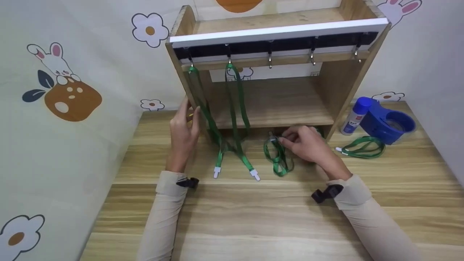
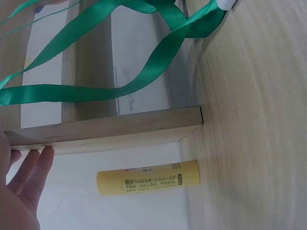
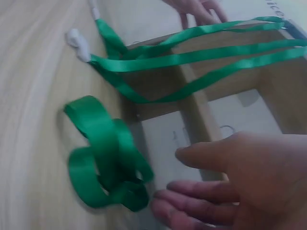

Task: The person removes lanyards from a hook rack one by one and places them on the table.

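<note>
A wooden shelf [image 1: 272, 105] with a row of hooks [image 1: 270, 58] stands on the table. Two green lanyards [image 1: 235, 105] hang from the two left hooks, their white clips [image 1: 255, 175] lying on the table. My left hand [image 1: 185, 125] rests with straight fingers [image 2: 38, 167] against the shelf's left side panel [image 2: 120, 127]. My right hand [image 1: 290, 139] hovers low over the table in front of the shelf. Its loosely bent fingers [image 3: 168, 191] reach the edge of a bunched green lanyard [image 1: 277, 156] [image 3: 105, 163] without closing on it.
At the right lie another green lanyard [image 1: 362, 148], a blue tape dispenser [image 1: 386, 123] and a blue-and-white glue stick [image 1: 355, 117]. A yellow glue stick [image 2: 147, 177] lies by the shelf's left side. Three hooks on the right carry nothing.
</note>
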The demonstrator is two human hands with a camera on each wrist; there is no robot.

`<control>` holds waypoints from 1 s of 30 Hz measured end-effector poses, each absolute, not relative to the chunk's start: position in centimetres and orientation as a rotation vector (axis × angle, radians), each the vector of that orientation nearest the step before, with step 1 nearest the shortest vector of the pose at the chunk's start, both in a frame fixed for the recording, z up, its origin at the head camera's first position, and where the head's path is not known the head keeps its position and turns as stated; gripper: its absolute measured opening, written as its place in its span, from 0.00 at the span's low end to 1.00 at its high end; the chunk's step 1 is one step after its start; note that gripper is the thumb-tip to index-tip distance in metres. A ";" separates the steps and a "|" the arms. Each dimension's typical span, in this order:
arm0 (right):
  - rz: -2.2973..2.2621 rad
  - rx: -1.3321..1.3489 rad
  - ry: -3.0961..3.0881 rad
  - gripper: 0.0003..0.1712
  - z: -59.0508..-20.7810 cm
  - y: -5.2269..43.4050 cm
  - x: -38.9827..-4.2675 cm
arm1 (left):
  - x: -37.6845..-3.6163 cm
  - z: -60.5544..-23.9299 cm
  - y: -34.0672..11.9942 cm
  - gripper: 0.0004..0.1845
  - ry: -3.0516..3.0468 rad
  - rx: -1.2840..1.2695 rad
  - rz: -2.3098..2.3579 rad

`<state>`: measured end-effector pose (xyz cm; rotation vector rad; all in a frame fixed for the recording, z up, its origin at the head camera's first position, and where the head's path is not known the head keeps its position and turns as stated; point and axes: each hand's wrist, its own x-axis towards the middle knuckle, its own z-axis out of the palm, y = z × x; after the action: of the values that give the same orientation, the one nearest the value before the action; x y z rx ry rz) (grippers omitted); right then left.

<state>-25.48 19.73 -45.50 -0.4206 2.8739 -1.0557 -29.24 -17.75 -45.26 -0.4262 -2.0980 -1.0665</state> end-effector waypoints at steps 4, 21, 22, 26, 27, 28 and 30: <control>-1.146 -0.466 2.943 0.12 -44.0 21.2 -24.7 | -29.2 -45.1 -17.6 0.25 -2.107 -0.422 -1.062; -1.821 -0.057 3.380 0.22 -39.9 27.9 -25.2 | -29.0 -45.1 -17.7 0.27 -2.131 -0.393 -1.072; -1.824 -0.058 3.409 0.22 -40.1 27.9 -25.3 | -29.0 -45.1 -17.7 0.27 -2.135 -0.394 -1.073; -1.902 -0.017 3.467 0.22 -40.6 28.1 -25.6 | -28.9 -45.0 -17.7 0.27 -2.148 -0.390 -1.120; -1.928 -0.004 3.456 0.22 -40.6 28.2 -25.7 | -28.9 -45.0 -17.7 0.27 -2.151 -0.385 -1.135; -1.932 0.009 3.446 0.22 -40.7 28.3 -25.7 | -28.9 -45.0 -17.8 0.27 -2.152 -0.379 -1.149; -1.910 0.003 3.428 0.23 -40.8 28.5 -25.8 | -28.9 -44.9 -18.0 0.27 -2.155 -0.362 -1.183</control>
<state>-25.79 28.45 -40.81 0.0032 3.4282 -1.9100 -28.87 -17.95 -44.91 -0.3617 -2.1546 -1.1834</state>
